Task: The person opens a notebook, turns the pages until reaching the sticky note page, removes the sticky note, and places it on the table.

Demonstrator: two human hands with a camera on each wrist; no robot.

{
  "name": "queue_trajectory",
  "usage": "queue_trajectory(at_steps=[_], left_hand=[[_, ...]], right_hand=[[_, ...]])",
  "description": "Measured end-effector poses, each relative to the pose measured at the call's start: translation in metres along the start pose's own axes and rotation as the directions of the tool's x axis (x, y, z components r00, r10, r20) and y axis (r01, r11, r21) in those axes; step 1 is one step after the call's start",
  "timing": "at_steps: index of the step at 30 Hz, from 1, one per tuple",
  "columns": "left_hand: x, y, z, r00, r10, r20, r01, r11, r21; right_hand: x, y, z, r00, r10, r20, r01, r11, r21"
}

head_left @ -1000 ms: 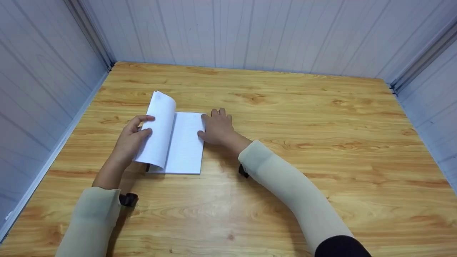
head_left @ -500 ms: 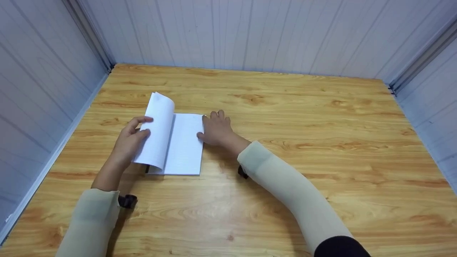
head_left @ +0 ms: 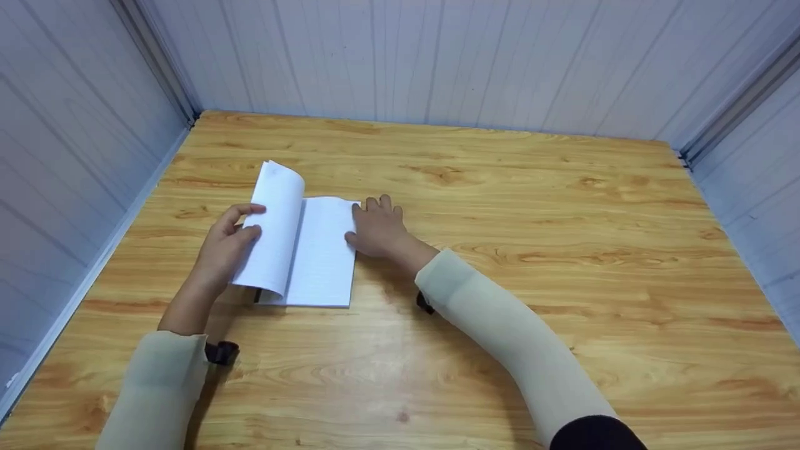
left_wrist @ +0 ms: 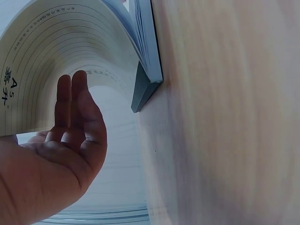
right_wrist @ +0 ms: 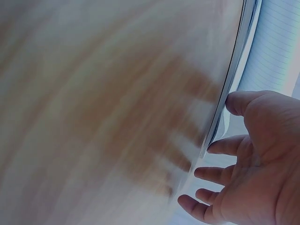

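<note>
Both sleeves (head_left: 500, 325) cropped, open notebook (head_left: 324, 256) partly hidden

We see a ruled white notebook (head_left: 322, 262) with a dark spine (left_wrist: 143, 86) lying open on the wood-grained table (head_left: 531, 206), its left-hand leaves (head_left: 273, 231) raised and curled.

Booth-like workspace: pale panelled walls (head_left: 406, 62) round wood-grain table (head_left: 625, 281), three sides.

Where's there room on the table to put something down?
The biggest bare patch of table is right of the right sleeve, back to the far wall. There's more between both sleeves, below the notebook. It's crowded at the notebook: the left hand holds lifted pages, and the right hand touches its right edge.
</note>
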State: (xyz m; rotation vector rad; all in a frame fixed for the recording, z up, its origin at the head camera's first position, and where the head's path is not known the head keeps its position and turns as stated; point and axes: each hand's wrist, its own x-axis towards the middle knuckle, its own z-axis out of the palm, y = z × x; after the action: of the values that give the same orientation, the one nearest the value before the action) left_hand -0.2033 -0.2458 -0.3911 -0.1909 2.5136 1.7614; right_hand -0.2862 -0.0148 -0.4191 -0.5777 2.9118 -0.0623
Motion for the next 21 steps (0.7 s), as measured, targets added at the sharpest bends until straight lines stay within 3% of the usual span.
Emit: queue_trajectory(at_steps=[10,21], left_hand=[[-0.001,0.0004,0.0001,1.0,0.004,-0.007,-0.004,1.0,0.004],[0.0002,0.0011,0.0021,0.999,-0.027,-0.019,0.027,0.999,-0.017]], right_hand=[[0.0003,0.0002,-0.0005,1.0,-0.018,-0.005,0.018,1.0,0.003],[0.0006,0.0005,-0.0001,0.995,-0.081,-0.064,0.082,0.996,0.022]])
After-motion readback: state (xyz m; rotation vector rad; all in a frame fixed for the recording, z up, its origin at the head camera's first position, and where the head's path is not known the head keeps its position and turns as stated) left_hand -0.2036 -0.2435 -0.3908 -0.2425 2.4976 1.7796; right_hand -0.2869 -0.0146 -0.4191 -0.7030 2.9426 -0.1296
